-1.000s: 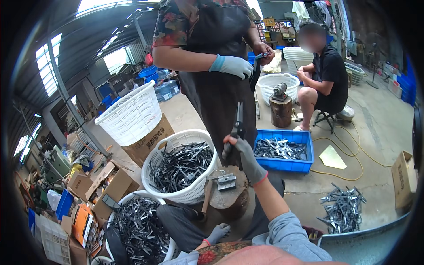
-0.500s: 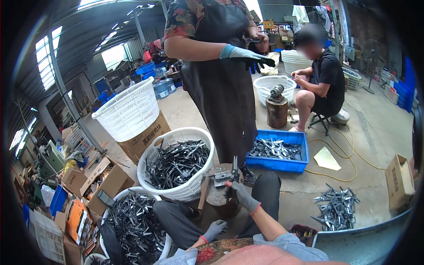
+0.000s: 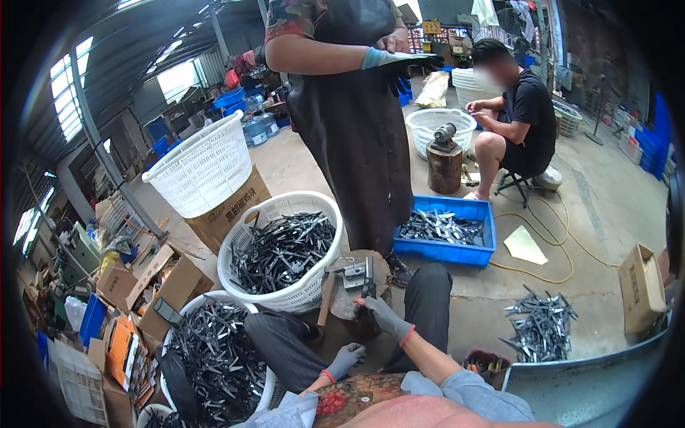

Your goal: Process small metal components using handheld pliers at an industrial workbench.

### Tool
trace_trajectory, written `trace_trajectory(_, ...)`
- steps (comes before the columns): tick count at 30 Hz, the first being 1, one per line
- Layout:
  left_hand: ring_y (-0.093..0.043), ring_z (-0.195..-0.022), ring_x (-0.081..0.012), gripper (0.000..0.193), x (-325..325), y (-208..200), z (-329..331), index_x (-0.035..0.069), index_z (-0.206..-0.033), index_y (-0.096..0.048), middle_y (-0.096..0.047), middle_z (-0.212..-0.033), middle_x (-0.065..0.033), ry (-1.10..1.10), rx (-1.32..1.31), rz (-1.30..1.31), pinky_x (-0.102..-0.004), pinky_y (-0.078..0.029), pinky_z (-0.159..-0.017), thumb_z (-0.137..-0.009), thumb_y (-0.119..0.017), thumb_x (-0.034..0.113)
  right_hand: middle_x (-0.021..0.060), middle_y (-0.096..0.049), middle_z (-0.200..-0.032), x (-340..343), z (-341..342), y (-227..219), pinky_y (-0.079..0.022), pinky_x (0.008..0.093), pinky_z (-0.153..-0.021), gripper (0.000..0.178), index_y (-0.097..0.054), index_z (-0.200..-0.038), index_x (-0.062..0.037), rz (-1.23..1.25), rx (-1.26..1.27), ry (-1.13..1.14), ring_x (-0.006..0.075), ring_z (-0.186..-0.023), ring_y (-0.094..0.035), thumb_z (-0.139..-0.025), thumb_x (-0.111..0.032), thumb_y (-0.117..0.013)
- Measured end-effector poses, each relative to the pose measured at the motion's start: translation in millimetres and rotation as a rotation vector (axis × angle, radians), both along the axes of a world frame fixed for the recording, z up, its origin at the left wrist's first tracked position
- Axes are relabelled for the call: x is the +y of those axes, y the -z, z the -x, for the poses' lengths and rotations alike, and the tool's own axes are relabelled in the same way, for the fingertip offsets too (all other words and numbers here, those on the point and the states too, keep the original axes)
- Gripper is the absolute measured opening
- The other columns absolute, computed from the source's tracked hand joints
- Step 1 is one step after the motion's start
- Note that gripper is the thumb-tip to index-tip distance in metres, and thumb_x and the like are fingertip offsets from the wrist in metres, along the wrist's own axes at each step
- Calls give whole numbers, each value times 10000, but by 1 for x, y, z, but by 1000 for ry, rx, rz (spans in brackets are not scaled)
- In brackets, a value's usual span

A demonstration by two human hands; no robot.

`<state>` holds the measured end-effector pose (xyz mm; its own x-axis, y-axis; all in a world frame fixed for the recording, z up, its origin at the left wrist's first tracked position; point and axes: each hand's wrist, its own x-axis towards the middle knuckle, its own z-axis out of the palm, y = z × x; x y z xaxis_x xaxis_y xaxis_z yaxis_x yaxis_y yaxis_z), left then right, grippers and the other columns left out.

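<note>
Dark long-bladed metal tool point(image 3: 369, 277) sits in my right hand point(image 3: 386, 319), my gloved fingers closed around its near end while its blades point away from me, just right of the metal block point(image 3: 353, 277) on the wooden stump point(image 3: 344, 307); whether the blades touch the wood I cannot tell. My left hand point(image 3: 347, 359), gloved too, is nearer my body and to the left, its fingers loosely curled, and I cannot tell whether they hold anything. Left of the block is a hammer point(image 3: 325, 305), handle toward me. Farther left stands a white basket point(image 3: 303, 294) heaped with dark metal pieces, and on the far right side of the stump a blue tray point(image 3: 453, 256) holds more. A loose pile of metal pieces point(image 3: 541, 327) lies to the right on the floor. Beyond the stump stands a person in a dark apron point(image 3: 349, 150).
</note>
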<state>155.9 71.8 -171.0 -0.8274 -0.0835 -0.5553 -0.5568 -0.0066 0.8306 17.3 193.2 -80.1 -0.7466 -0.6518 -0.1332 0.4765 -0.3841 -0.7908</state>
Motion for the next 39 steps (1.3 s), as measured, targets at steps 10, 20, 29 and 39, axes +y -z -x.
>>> trace_trajectory(10,-560,-651,-101,180,1,-8,0,54,-986,-549,-602,-807,-28,-6,20,-42,-232,-445,-566,-895,-521,206,54,-580,-790,7,-19,-19,-451,277,-679,209,-549,-932,-44,-4,-16,-105,162,-698,-586,-832,-224,-585)
trace_trajectory(20,-577,-651,-102,176,1,-11,3,70,-992,-548,-616,-817,-29,-37,-2,-57,-237,-454,-565,-902,-514,217,50,-592,-936,18,-29,-18,-454,319,-804,353,-490,-1153,-50,229,-159,-223,192,-884,-593,-887,-282,-493)
trace_trajectory(29,-563,-605,-92,121,1,-35,20,94,-956,-546,-617,-774,-19,-72,31,-91,-225,-422,-519,-899,-518,198,66,-584,-959,28,-27,0,-465,361,-815,428,-434,-1226,-24,313,-273,-227,215,-911,-588,-896,-295,-457)
trace_trajectory(39,-550,-642,-98,192,-2,-58,68,-24,-990,-540,-576,-786,-24,64,202,-171,-231,-460,-593,-913,-472,138,68,-595,-929,49,-31,16,-457,343,-838,410,-470,-1195,-22,361,-325,-174,176,-845,-588,-916,-321,-436)
